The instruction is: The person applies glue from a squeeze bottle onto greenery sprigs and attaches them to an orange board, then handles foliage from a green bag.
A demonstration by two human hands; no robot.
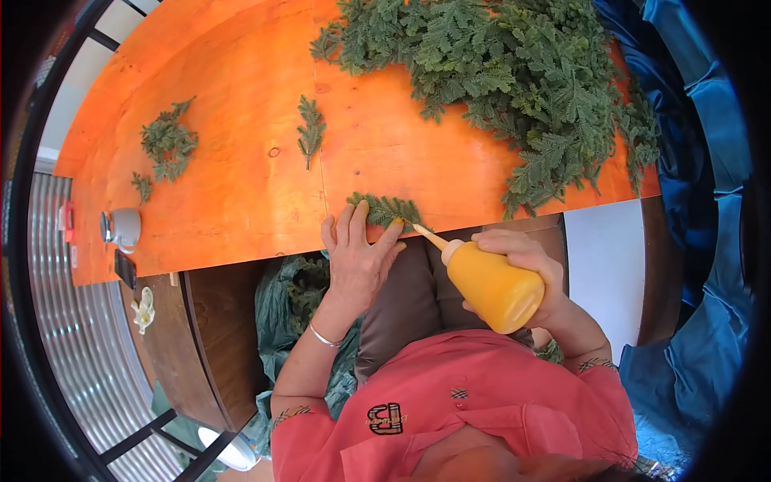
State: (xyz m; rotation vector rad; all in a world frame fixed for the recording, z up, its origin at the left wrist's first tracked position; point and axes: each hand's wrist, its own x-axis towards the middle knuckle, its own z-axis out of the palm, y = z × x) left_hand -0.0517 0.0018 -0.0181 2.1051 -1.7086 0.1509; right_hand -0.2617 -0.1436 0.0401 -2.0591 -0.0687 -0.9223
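Note:
My left hand [359,257] presses a small green fern-like sprig [384,210] against the orange tabletop near its front edge, fingertips and thumb resting on it. In my right hand [534,269] is a yellow squeeze bottle [495,285], tilted so its long pale nozzle [431,236] points left. The nozzle tip meets the stem end of the sprig, by my left thumb; whether anything comes out is too small to tell. Another single sprig [311,132] lies farther back on the table.
A large heap of green sprigs [530,88] covers the back right of the orange table [241,104]. A small pile of sprigs [169,143], a grey pot [123,229] and a dark phone-like object [125,268] are at the left. Below the edge sits a green plastic bag [277,301] holding foliage.

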